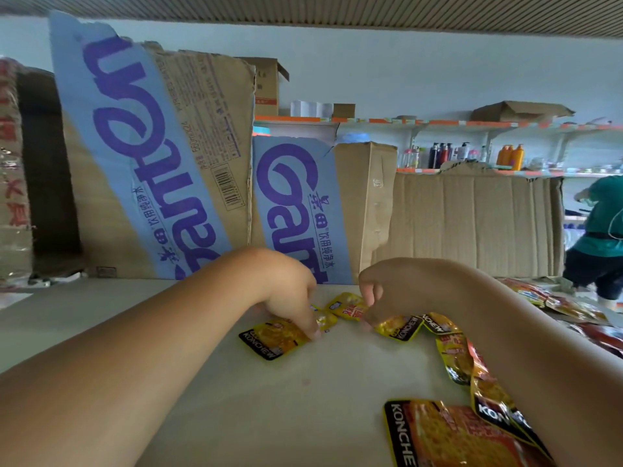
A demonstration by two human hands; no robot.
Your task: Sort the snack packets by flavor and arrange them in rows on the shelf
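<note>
Head view: in front of the blue-printed carton (296,210), the left hand (286,288) presses fingertips on a yellow packet (273,340), the right hand (397,288) pinches the yellow packet strip (399,326); arranging seems underway, and next the row needs straightening.

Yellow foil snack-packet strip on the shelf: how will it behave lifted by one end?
Likely floppy: the strip of glossy yellow foil packets bends and twists across the pale shelf, so it should dangle and fold. Probably light: packets look thin, flat. Shiny film may slip when pinched.
</note>
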